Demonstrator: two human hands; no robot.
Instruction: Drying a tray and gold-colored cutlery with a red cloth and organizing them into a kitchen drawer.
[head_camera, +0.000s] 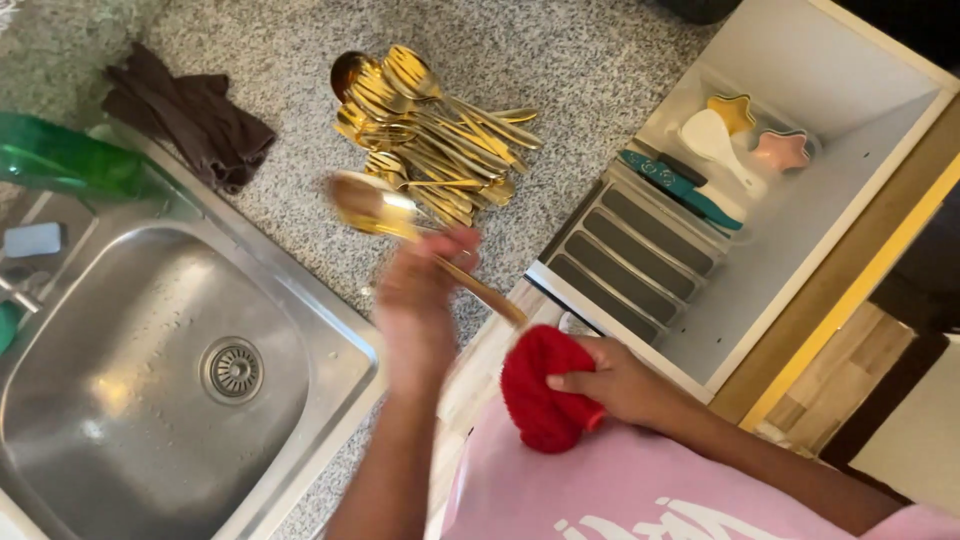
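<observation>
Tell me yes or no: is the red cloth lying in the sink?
No, the red cloth is gripped in the right hand, well away from the sink.

Granite counter (600, 60) – gold cutlery pile (435, 135), brown cloth (190, 115) on it.

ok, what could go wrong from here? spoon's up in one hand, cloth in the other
1. The left hand grips the gold spoon only by its handle end, and the spoon is motion-blurred. It could slip and drop toward the sink.
2. The spoon's bowl hangs close to the loose cutlery pile. A swing might knock pieces across the counter.
3. The open drawer juts out beside the right hand and its red cloth. The person could bump it.
</observation>
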